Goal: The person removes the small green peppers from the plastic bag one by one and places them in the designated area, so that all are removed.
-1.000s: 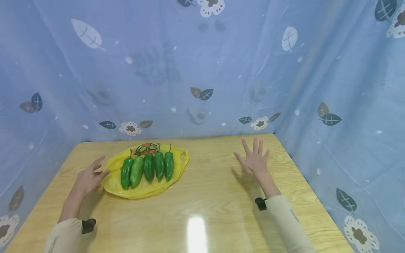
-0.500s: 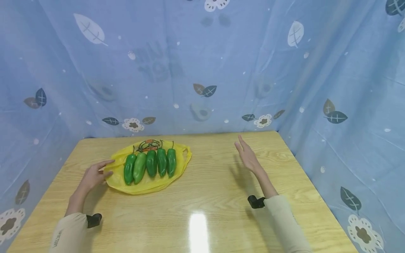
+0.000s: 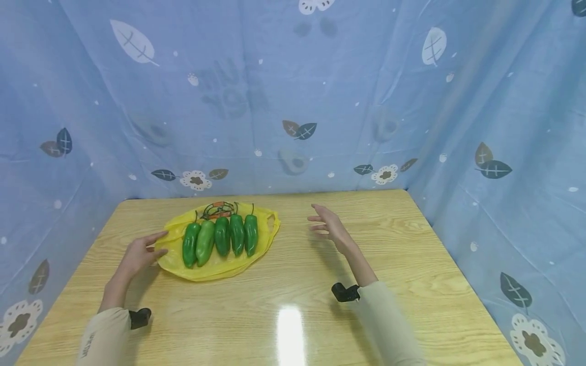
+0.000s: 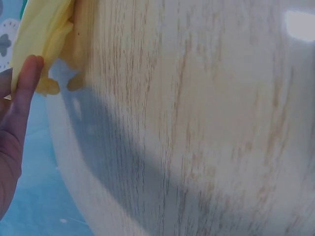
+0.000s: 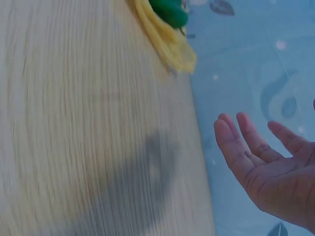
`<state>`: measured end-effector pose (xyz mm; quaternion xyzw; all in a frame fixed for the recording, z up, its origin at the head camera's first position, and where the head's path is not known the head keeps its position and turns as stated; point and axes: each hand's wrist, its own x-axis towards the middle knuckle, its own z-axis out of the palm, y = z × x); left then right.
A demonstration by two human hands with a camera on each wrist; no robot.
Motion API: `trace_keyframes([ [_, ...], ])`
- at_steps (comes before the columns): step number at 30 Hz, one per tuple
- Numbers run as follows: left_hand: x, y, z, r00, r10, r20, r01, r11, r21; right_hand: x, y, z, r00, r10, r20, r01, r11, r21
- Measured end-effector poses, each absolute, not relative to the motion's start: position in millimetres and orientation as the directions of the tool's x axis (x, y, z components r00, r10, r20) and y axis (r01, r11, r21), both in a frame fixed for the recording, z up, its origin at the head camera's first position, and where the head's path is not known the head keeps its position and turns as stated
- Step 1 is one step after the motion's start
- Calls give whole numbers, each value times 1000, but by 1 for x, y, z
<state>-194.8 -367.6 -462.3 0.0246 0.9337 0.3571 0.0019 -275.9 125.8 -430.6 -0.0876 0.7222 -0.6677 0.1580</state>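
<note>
A yellow plastic bag (image 3: 220,272) lies flattened on the table, bearing a row of several green peppers (image 3: 204,243) with thin stems on some. At its left edge is my left hand (image 3: 137,256), thumb and forefinger reaching over the plastic with a gap between their tips. In the left wrist view, the thumb overlaps the bag (image 4: 44,34); whether it presses on it I cannot tell. My right hand (image 3: 331,229) hovers above the table, right of the bag, fingers spread and palm turned left. Nothing is in it, and the bag's handle end (image 5: 170,46) is nearest.
The wooden table (image 3: 229,315) has a bright light reflection near the front. Blue patterned curtains (image 3: 256,91) rise along its back and sides. A black wrist camera (image 3: 344,293) is strapped on each forearm.
My right hand has turned from palm-down with splayed fingers to palm facing left, and moved left towards the bag. My left hand has edged slightly onto the bag's edge. The peppers stay put.
</note>
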Motion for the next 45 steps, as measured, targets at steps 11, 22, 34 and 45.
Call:
trace_keyframes([
  [11, -198, -365, -459, -999, 43, 13, 41, 752, 658, -269, 82, -425, -898, -424, -120, 97, 75, -992],
  [22, -200, -360, -467, -998, 57, 22, 56, 706, 706, -268, 58, -440, -906, -403, -128, 104, 79, -991],
  [34, -197, -366, -465, -998, 59, 30, 64, 736, 674, -266, 28, -444, -901, -414, -130, 121, 47, -991],
  [45, -195, -367, -462, -997, 56, 50, 75, 742, 667, -259, 2, -450, -950, -305, -70, 77, -11, -997],
])
